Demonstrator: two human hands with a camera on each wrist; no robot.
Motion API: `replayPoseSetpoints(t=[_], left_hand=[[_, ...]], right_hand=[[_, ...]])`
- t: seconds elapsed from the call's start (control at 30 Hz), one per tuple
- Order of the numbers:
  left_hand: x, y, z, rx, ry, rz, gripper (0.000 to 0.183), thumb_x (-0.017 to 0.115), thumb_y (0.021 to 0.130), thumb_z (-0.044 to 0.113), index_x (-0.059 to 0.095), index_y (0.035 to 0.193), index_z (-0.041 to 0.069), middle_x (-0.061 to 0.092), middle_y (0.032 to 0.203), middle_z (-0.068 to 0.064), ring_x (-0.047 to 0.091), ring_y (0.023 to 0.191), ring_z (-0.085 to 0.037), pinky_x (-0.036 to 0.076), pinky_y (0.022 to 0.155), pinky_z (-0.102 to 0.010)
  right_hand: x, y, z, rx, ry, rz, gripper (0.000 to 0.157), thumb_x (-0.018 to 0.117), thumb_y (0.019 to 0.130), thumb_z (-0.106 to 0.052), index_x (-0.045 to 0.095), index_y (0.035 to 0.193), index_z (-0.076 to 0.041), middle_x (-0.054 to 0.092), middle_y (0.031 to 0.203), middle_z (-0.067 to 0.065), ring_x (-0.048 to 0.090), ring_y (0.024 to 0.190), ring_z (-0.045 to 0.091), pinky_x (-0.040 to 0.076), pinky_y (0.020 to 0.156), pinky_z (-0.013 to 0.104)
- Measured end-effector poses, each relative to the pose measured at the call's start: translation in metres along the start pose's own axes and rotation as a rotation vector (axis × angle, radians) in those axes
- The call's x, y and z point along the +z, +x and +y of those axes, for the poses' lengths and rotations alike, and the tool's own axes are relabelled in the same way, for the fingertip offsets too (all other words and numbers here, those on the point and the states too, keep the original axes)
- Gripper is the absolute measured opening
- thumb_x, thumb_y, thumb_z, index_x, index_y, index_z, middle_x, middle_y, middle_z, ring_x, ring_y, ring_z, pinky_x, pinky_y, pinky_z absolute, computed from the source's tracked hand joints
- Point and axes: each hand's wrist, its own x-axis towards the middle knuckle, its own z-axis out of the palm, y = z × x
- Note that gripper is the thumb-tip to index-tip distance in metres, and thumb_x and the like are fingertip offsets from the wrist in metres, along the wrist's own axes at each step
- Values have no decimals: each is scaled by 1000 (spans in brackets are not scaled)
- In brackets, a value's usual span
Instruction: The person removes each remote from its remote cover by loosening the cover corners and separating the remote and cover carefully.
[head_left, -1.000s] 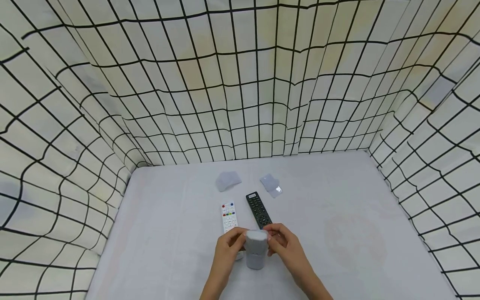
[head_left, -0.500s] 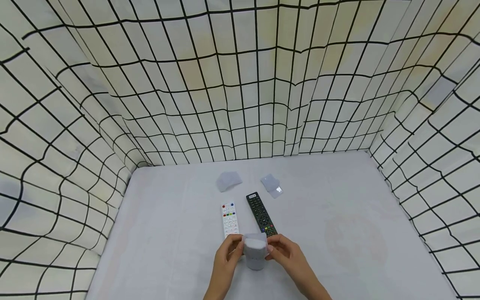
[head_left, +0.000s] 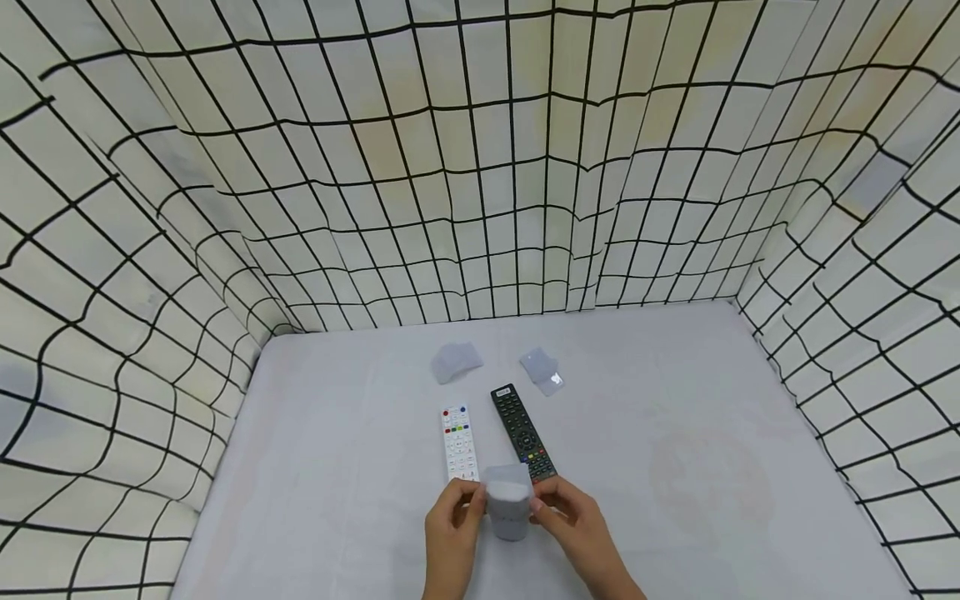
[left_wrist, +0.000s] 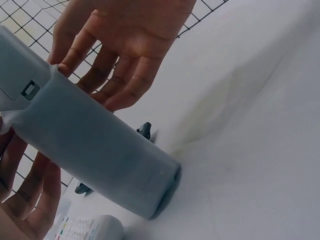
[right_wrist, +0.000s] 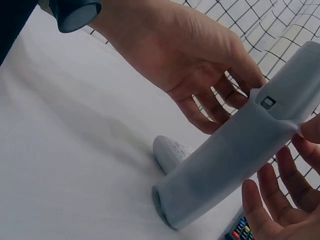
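A pale grey remote control (left_wrist: 17,70) stands on its end, its back with a small latch showing in both wrist views. A translucent plastic sleeve (right_wrist: 225,165) covers its lower part, with the mouth just below the latch. On one side my left hand (head_left: 452,533) pinches the mouth's edge between thumb and fingers. Opposite, my right hand (head_left: 576,523) pinches the other edge, its remaining fingers spread behind the sleeve. A white remote control (head_left: 459,442) lies beyond the left hand, and a black remote control (head_left: 522,429) lies beyond the right.
Farther back on the white-covered table (head_left: 337,467) lie a flat translucent plastic piece (head_left: 456,362) and some small clear plastic pieces (head_left: 542,371). White walls with a black grid (head_left: 480,183) enclose the table's back and sides.
Both hands have moved down toward the person along the upright grey remote control. More of the white and black remote controls' near ends shows. The plastic pieces have stayed put.
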Motion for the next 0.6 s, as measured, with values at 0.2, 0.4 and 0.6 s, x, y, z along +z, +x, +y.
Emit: replayPoseSetpoints(t=[0.2, 0.4, 0.6], left_hand=[[2, -3, -1, 6, 51, 40, 7, 69, 101, 22, 69, 99, 16, 73, 103, 0, 66, 94, -5, 58, 79, -22], [3, -3, -6, 46, 222, 92, 5, 69, 101, 22, 70, 98, 18, 70, 98, 5, 62, 92, -2, 56, 79, -24], [2, -2, -12, 145, 289, 122, 9, 74, 97, 14, 69, 94, 21, 64, 90, 11, 57, 86, 0, 55, 78, -23]], right_hand=[[3, 3, 2, 4, -26, 19, 29, 71, 99, -24, 65, 113, 1, 64, 129, 17, 66, 107, 14, 60, 87, 26], [4, 5, 5, 25, -78, 21, 23, 68, 101, -19, 65, 113, 0, 66, 123, 15, 66, 99, 14, 60, 82, 26], [5, 7, 8, 25, -148, 55, 18, 69, 100, -16, 66, 110, -1, 68, 119, 14, 67, 93, 14, 60, 75, 25]])
